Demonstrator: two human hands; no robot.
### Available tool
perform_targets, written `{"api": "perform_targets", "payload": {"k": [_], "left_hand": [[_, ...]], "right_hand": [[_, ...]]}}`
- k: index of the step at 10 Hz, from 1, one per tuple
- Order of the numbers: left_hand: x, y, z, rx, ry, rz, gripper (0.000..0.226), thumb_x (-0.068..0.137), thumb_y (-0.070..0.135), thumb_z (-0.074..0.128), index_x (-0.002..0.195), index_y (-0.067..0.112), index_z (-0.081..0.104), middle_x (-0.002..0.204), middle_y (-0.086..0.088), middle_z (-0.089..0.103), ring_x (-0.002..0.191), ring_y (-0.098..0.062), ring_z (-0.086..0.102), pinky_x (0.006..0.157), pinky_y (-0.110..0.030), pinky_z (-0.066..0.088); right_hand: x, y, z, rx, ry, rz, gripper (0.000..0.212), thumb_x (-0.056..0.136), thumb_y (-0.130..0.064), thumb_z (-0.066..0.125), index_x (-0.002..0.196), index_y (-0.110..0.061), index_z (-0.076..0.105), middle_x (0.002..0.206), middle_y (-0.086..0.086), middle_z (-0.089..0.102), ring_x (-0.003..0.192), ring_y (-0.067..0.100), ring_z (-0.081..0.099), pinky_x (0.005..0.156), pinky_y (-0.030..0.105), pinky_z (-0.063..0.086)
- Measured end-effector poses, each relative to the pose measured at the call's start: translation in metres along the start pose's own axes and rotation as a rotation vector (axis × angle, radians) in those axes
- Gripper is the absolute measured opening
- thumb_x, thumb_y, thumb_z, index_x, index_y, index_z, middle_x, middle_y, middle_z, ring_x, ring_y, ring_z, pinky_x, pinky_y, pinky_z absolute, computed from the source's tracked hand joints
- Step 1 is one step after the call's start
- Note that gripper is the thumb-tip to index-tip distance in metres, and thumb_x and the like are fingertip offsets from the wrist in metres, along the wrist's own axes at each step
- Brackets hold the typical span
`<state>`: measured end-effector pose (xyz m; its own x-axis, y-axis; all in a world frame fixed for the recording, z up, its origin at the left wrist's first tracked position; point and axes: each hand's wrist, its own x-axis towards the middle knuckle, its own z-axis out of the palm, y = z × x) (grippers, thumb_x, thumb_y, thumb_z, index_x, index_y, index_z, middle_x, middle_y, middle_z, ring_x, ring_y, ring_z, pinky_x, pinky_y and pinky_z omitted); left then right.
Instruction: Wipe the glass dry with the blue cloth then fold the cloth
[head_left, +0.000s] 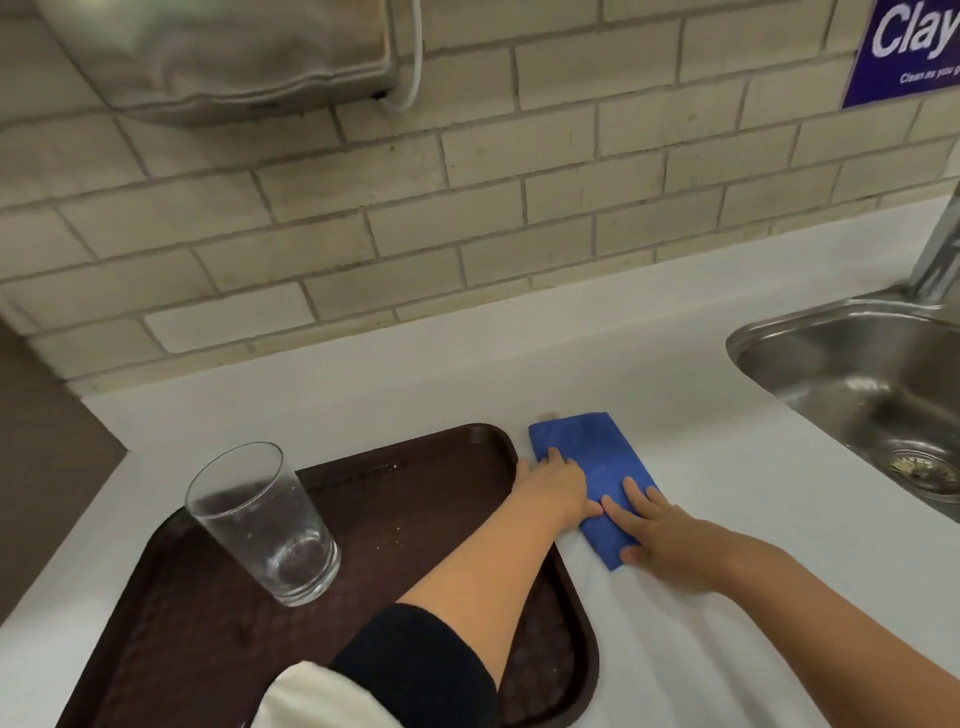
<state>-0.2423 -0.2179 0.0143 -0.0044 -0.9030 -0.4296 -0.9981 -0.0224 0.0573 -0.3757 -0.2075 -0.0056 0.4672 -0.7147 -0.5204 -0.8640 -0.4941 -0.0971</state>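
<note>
The blue cloth (597, 462) lies folded into a narrow strip on the white counter, just right of the tray. My left hand (558, 486) rests flat on its left edge, fingers spread. My right hand (657, 535) presses flat on its near end, fingers apart. A clear drinking glass (262, 522) stands upright on the dark brown tray (426, 483), to the left, apart from both hands.
A steel sink (862, 374) with a drain sits at the right, a tap base above it. A tiled wall runs behind the white counter (675, 364). A wall-mounted dispenser hangs at top left, a purple sign at top right.
</note>
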Motion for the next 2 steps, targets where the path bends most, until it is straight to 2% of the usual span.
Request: {"api": "perform_targets", "payload": {"k": [1,2], "left_hand": [[-0.020,-0.010,-0.002,-0.041,0.102,0.047,0.056,0.090,0.037,0.046,0.137,0.009,0.034,0.152,-0.016,0.023,0.137,-0.030,0.027,0.112,-0.050,0.014],[-0.042,-0.027,-0.005,-0.157,0.218,0.045,0.047,0.091,0.031,0.045,0.134,0.012,0.042,0.144,-0.012,0.040,0.130,-0.029,0.038,0.111,-0.047,0.019]], "right_hand": [[-0.002,-0.007,-0.013,-0.036,-0.008,0.024,0.055,0.096,-0.029,0.024,0.147,-0.020,0.005,0.155,0.014,0.004,0.138,0.029,0.018,0.112,0.041,0.017],[-0.003,-0.024,-0.030,-0.041,0.089,-0.021,0.045,0.094,-0.030,0.029,0.137,-0.018,0.034,0.141,0.010,0.032,0.122,0.024,0.036,0.106,0.041,0.025]]}}
